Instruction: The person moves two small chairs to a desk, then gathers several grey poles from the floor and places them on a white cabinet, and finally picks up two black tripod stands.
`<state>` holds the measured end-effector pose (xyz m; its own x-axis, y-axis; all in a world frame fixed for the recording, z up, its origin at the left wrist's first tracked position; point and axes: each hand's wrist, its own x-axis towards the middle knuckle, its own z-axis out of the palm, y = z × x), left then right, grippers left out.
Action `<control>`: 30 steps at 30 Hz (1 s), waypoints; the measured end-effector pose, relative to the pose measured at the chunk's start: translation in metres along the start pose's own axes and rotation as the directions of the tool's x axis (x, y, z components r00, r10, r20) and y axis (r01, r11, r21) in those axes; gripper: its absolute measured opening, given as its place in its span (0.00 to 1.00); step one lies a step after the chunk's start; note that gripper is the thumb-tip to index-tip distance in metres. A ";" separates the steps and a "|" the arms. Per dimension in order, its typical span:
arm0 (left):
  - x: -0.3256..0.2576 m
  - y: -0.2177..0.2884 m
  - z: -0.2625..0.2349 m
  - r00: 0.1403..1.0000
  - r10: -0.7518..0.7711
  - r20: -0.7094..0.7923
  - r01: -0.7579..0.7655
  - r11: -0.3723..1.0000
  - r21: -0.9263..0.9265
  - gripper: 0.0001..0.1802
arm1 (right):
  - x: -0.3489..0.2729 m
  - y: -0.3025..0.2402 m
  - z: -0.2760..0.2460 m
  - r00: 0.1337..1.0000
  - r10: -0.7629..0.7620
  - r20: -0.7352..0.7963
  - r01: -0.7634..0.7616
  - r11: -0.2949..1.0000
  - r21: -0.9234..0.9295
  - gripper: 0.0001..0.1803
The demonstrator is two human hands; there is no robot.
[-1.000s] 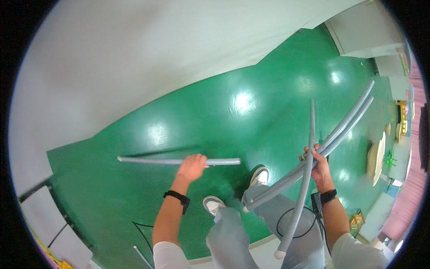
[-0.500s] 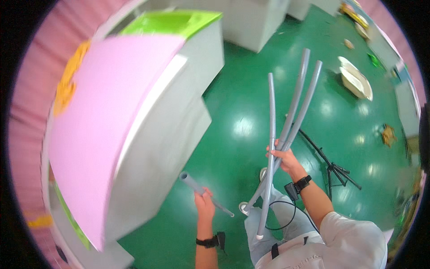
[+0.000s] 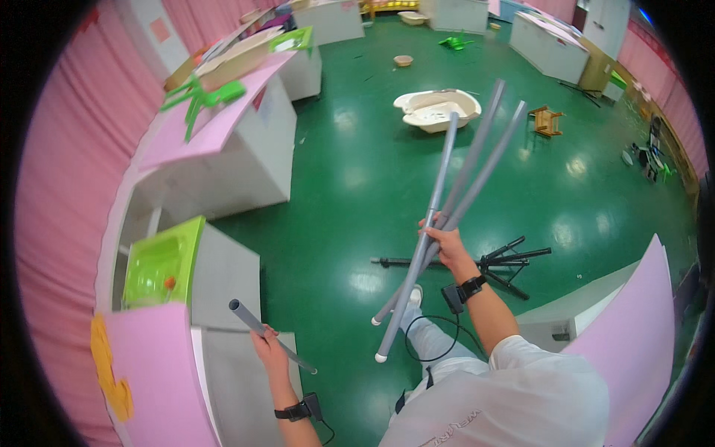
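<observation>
My left hand (image 3: 272, 354) is closed round a shorter grey pipe (image 3: 247, 317), its open hollow end tipped up toward the left counter. The pipe's other, pale-tipped end slants down to the right. In my right hand (image 3: 447, 244) is a bundle of three long grey pipes (image 3: 441, 167), gripped near the middle. They fan apart at their far ends. White rounded caps show on two of the lower ends, near my leg. My fingers partly hide where the pipes cross. The two hands are well apart, and both wrists wear black bands with small boxes.
A black folded tripod (image 3: 508, 262) lies beyond my right forearm. Farther off are a cream baby bathtub (image 3: 468, 110) and a small wooden stool (image 3: 546, 121). Pink-topped counters (image 3: 153, 357) and a green sink (image 3: 195, 242) line the left; another pink top (image 3: 633, 328) stands close on the right.
My view has swung right and up, bringing the bathtub and tripod toward the middle and a counter into view on the right. Both hands keep hold of their pipes.
</observation>
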<state>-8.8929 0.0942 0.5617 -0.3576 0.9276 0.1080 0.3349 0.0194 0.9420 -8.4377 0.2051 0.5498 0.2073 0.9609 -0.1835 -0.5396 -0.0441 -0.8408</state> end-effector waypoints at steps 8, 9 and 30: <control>0.052 0.030 0.154 0.967 0.222 0.123 -0.226 0.974 0.020 0.10 | 0.023 -0.066 -0.213 0.914 -0.239 -0.327 0.297 0.945 0.140 0.19; 0.066 0.038 0.172 0.951 0.262 0.163 -0.269 0.963 0.021 0.10 | 0.022 -0.077 -0.225 0.896 -0.251 -0.365 0.319 0.938 0.137 0.19; 0.336 0.069 0.875 0.391 0.591 0.706 -0.173 0.800 -0.574 0.07 | 0.112 -0.126 -0.390 0.083 -0.603 -0.793 0.715 0.591 -0.374 0.17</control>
<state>-8.2267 0.7339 0.3853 0.6730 0.6376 0.3748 -0.1709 -0.3590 0.9176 -8.0281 0.2114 0.4367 0.9900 -0.1104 0.0877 0.1348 0.5582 -0.8187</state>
